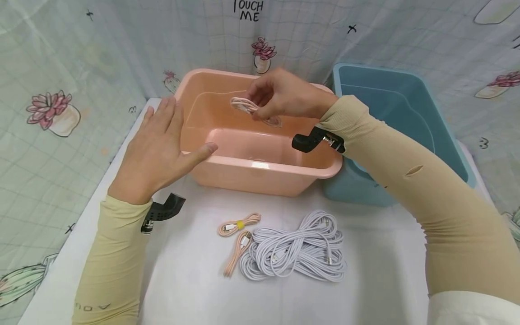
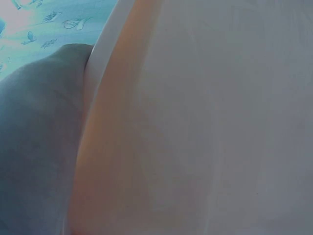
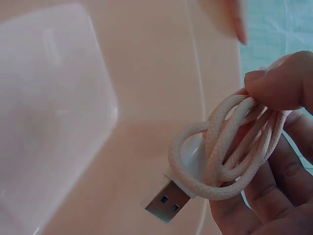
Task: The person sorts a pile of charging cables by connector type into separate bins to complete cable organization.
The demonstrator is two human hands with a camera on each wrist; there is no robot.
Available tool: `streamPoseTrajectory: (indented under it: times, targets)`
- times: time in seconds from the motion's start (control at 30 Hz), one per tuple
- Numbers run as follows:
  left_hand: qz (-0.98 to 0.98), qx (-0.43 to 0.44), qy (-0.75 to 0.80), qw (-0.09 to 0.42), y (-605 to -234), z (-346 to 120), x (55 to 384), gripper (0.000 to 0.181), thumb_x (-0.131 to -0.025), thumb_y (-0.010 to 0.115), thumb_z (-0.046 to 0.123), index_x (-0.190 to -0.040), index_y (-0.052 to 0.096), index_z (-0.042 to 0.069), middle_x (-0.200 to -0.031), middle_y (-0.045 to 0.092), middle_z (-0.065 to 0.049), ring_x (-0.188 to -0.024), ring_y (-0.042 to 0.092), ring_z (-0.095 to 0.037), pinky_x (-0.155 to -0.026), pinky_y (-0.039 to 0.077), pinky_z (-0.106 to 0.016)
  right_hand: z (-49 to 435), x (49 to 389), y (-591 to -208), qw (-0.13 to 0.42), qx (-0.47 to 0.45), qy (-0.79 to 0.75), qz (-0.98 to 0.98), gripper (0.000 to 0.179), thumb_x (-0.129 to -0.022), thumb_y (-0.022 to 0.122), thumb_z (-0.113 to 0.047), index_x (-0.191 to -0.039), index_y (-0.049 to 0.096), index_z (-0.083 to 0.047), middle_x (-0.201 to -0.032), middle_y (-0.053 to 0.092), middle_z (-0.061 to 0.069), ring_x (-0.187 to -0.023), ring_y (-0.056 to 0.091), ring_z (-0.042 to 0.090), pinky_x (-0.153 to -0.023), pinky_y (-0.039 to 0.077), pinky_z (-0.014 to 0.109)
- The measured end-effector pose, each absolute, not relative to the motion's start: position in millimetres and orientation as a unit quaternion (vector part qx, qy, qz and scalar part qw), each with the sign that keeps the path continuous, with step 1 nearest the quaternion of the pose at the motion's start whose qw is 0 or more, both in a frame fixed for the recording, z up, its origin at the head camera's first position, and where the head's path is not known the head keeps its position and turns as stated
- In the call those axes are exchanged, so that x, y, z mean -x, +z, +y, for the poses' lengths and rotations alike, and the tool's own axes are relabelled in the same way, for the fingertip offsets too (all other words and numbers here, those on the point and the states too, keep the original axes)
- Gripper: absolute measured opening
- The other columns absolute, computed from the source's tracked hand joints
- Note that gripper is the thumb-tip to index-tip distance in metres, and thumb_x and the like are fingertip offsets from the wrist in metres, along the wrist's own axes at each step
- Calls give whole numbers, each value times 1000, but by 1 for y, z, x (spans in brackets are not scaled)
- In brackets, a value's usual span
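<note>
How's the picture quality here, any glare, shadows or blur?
Head view: bright, with glare on the near rim of the peach tub and soft shadows on the table; left wrist view: hazy, low contrast, the left hand tinted grey-blue and soft; right wrist view: the cable looks crisp, the peach tub behind it softer.

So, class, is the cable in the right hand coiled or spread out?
Coiled: the pink cable shows several loops bunched together, pinched by the right hand.
</note>
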State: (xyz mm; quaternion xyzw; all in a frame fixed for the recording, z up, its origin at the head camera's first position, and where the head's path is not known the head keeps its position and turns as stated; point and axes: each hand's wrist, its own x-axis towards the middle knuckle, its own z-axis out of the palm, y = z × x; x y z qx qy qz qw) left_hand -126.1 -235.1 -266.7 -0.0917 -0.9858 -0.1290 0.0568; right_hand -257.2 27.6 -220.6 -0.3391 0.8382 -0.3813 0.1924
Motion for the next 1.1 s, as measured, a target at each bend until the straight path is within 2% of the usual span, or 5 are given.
streamPoseTrajectory:
  times: [0.4,0.67,0.83,1.03,1.1]
  targets:
    - [-986,94,-127,55,-264,-232,122,107,-87,35,78,-155,4,1,-165,0,-13,-156,-1,-26,-129,-1,-46,33,260,-236,222,307,-370,848,26,-82,74,-8,-108,70,-10,-98,72,6,-88,66,16,-71,56,23]
    - [-987,91,-122,49,-262,-233,122,107,-87,34,78,-155,4,0,-165,-2,-13,-156,-2,-28,-128,-2,-47,33,262,-244,250,301,-379,839,26,-83,72,-6,-108,69,-10,-95,71,7,-77,64,16,-61,55,26]
    - [-987,88,-124,46,-261,-232,122,108,-87,34,78,-155,3,0,-165,-2,-12,-156,-2,-28,-128,-2,-47,33,262,-245,246,300,-368,845,26,-82,73,-7,-107,69,-11,-95,71,6,-80,65,15,-65,56,26]
    - [-987,92,-124,47,-261,-231,123,108,-87,34,78,-154,3,0,-165,-2,-13,-156,-2,-29,-128,-2,-48,35,264,-245,243,293,-363,850,25,-82,74,-8,-107,69,-11,-95,71,6,-80,64,16,-63,54,25]
    - [-987,94,-123,48,-261,-231,123,108,-87,35,78,-154,4,-1,-165,-1,-14,-156,-1,-29,-128,-1,-48,35,265,-247,234,288,-363,855,26,-82,75,-8,-107,70,-10,-97,71,8,-82,65,15,-67,55,23]
